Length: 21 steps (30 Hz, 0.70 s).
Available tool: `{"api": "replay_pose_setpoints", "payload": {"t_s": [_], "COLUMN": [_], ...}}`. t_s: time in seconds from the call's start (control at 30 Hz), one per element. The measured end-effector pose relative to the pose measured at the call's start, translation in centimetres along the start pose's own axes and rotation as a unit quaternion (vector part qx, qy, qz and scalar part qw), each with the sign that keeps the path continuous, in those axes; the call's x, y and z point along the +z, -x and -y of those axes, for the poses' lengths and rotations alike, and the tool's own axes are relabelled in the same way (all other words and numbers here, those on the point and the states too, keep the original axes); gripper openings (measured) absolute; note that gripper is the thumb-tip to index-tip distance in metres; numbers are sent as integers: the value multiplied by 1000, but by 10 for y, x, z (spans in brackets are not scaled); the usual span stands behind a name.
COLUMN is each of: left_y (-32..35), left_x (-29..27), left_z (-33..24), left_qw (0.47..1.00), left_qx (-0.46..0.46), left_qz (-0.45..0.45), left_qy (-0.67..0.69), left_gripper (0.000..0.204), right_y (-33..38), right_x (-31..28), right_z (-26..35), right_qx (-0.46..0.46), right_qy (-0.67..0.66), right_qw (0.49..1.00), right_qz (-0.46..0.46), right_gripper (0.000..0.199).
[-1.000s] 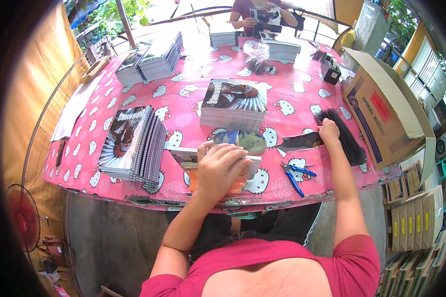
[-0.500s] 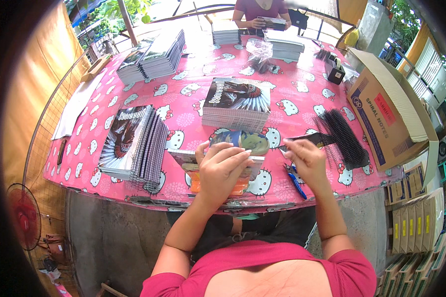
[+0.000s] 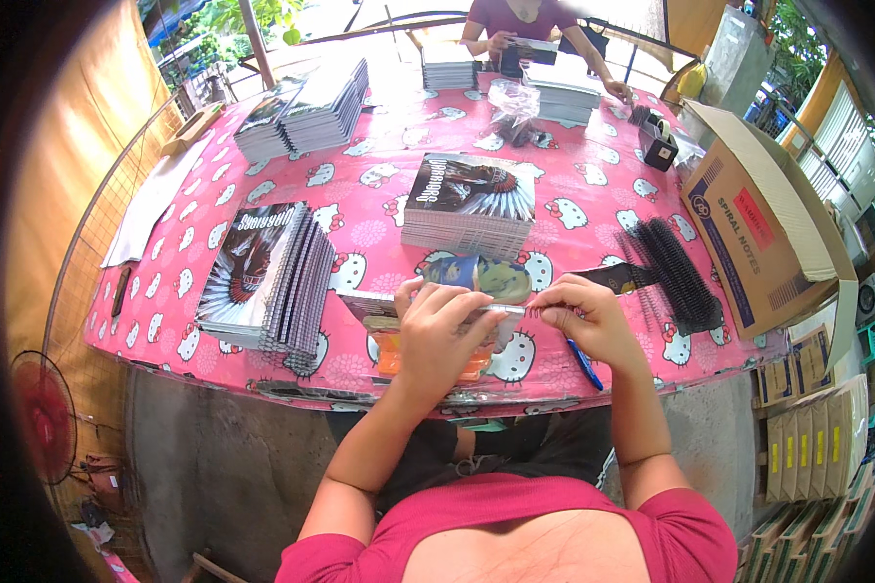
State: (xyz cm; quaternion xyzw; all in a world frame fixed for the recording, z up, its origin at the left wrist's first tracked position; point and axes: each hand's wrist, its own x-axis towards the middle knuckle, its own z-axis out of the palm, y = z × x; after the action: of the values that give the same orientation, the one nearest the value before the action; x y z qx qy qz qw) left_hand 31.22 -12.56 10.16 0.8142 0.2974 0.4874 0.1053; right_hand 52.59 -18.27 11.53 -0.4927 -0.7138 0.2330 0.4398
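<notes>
My left hand (image 3: 436, 335) is closed over the top edge of a notebook (image 3: 363, 304) held on edge near the table's front. At the notebook's right end, my right hand (image 3: 588, 319) pinches a thin dark spiral binding coil (image 3: 534, 312) with thumb and fingertips. How far the coil runs through the holes is hidden by my fingers. Behind my left hand lies a blue and green patterned item (image 3: 478, 277); below it is an orange object (image 3: 389, 356), partly covered. Blue-handled pliers (image 3: 585, 364) lie under my right wrist, partly hidden.
A stack of unbound notebooks (image 3: 467, 228) stands ahead, with spiral-bound ones (image 3: 262, 277) at left. Black coils (image 3: 679, 277) lie right, before a cardboard box (image 3: 753, 228). Farther back are more stacks (image 3: 326, 107), a tape dispenser (image 3: 657, 146) and another person (image 3: 520, 39) holding a notebook.
My right hand has moved slightly left and down, bringing its fingertips to the notebook's end. Across the table, the other person's arm has reached out toward the table's right side.
</notes>
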Motion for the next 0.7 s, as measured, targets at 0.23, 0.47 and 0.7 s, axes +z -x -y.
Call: {"api": "replay_pose_setpoints", "payload": {"t_s": [0.23, 0.47, 0.7], "left_y": [3, 4, 13], "left_x": [0, 0, -7], "left_z": [3, 1, 4], "left_qw": [999, 999, 999], "left_qx": [-9, -7, 8], "left_qz": [7, 21, 21], "left_qy": [-32, -48, -48], "left_gripper": [21, 19, 18], "right_y": [-1, -1, -12], "right_x": [21, 28, 18], "right_z": [15, 22, 31], "right_qx": [7, -54, -32], "right_qy": [109, 196, 254], "right_qw": [991, 976, 966], "right_qz": [-77, -80, 30], "right_gripper": [11, 13, 17]}}
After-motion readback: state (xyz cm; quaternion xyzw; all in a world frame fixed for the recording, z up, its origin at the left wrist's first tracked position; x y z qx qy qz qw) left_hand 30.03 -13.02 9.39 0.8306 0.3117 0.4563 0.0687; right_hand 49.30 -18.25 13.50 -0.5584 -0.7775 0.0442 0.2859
